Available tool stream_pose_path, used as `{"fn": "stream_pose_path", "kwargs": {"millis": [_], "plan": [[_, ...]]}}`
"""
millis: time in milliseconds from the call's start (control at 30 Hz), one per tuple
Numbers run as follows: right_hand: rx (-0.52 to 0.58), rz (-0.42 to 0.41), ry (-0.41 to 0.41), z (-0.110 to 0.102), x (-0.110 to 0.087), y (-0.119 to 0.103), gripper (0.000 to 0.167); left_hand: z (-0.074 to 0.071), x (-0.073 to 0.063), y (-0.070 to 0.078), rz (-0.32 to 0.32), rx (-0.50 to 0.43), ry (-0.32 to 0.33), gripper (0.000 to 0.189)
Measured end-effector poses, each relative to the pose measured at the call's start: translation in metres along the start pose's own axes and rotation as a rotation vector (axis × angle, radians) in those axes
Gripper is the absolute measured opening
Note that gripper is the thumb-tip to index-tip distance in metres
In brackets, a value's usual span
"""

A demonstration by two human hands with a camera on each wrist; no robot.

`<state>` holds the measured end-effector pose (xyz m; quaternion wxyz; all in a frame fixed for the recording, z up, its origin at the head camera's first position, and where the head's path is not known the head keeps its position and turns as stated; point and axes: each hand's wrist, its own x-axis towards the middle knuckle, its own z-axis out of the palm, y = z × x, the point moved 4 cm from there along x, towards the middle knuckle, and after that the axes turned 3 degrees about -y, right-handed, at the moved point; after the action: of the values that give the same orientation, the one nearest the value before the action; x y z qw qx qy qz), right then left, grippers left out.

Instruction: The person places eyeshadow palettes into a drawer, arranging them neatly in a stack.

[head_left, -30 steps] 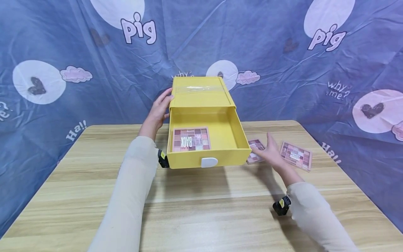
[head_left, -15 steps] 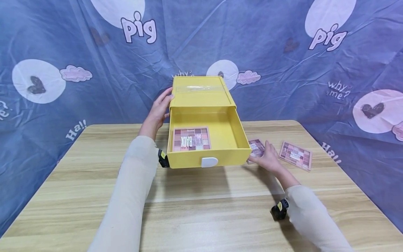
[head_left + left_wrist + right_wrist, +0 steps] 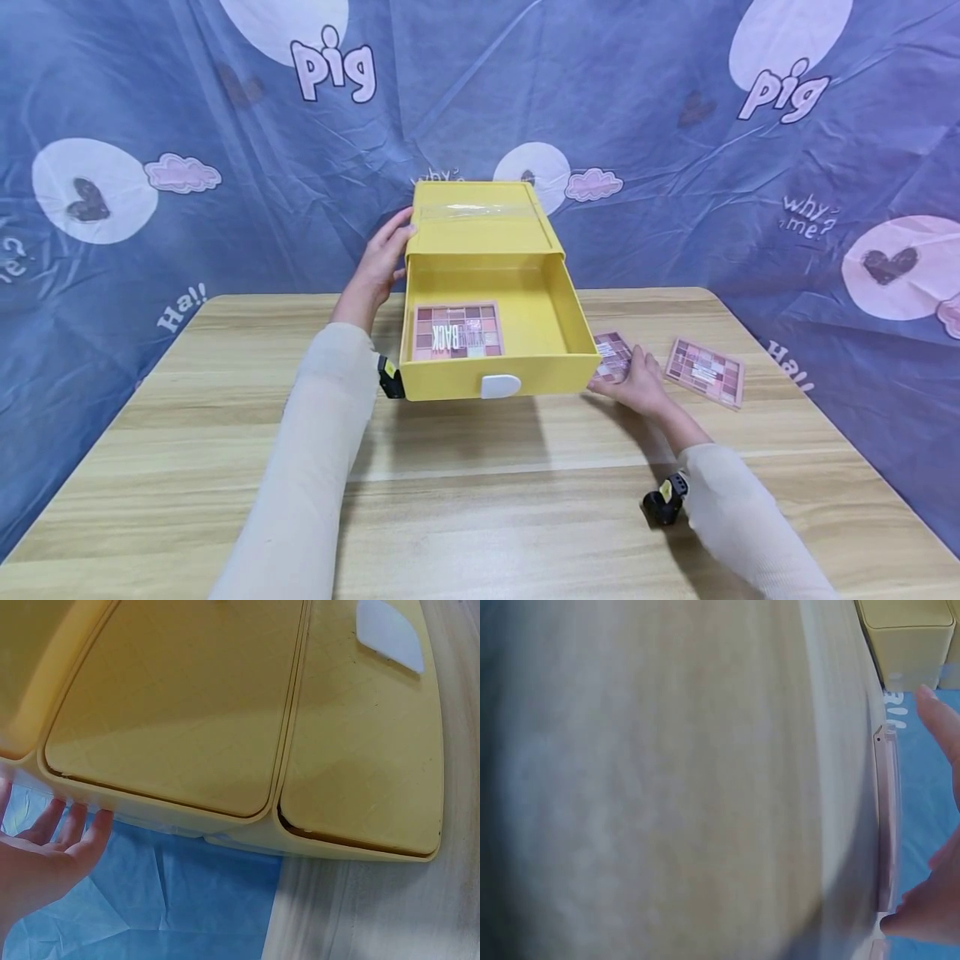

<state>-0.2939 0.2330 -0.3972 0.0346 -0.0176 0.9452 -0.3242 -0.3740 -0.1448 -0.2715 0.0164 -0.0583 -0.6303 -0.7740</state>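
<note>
A yellow drawer unit (image 3: 480,217) has its top drawer (image 3: 536,377) pulled out. Inside it, at the left, lies an eyeshadow palette (image 3: 457,331) with a clear lid. My left hand (image 3: 381,260) rests against the unit's left side. In the left wrist view its fingers (image 3: 91,838) are fairly straight, with the tips at the wall. Right of the drawer, my right hand (image 3: 637,385) spans a second palette (image 3: 613,354) on the table, thumb and fingers spread. Its fingertips are at one end in the right wrist view, the thumb over the other end of this palette (image 3: 887,821).
A third palette (image 3: 705,371) lies on the wooden table (image 3: 480,517), right of my right hand. Two closed drawers (image 3: 172,705) sit below the open one, the lowest with a white handle (image 3: 390,634). A blue printed cloth (image 3: 262,167) hangs behind the table.
My right hand has come down and in over the second palette, its raised fingers lowering to the right edge. The left hand and drawer have stayed put.
</note>
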Motion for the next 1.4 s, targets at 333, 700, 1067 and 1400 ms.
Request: {"fn": "stream_pose_path", "kwargs": {"millis": [333, 700, 1067, 1400], "plan": [[-0.066, 0.024, 0.025, 0.004, 0.002, 0.009, 0.121, -0.001, 0.0, -0.002, 0.011, -0.007, -0.005, 0.046], [-0.139, 0.032, 0.082, 0.01, 0.004, 0.012, 0.119, 0.0, -0.001, -0.001, 0.008, 0.005, -0.003, 0.046], [-0.103, 0.024, 0.131, 0.011, 0.005, 0.013, 0.115, -0.001, 0.0, -0.002, 0.009, -0.001, -0.002, 0.045], [-0.079, 0.038, 0.132, 0.008, 0.004, 0.012, 0.113, 0.0, 0.0, -0.001, 0.013, 0.004, -0.004, 0.046]]}}
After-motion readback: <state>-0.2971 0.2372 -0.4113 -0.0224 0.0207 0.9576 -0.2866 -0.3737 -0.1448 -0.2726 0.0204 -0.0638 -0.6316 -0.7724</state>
